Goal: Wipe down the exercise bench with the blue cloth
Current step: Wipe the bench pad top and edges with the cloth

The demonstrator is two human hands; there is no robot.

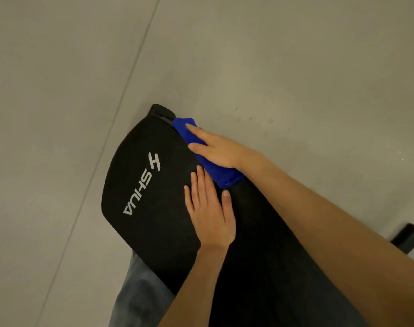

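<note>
Your right hand [221,151], fingers straight, pressing flat on the blue cloth [215,171], cloth draped over the right edge of the black exercise bench [151,223], your left hand [210,215] spread flat on the pad just beside it, grey floor [83,67] around.

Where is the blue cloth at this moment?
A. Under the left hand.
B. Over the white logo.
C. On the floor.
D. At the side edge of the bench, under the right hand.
D: the right hand presses the blue cloth onto the side edge of the bench, while the left hand lies flat on the pad.
</note>
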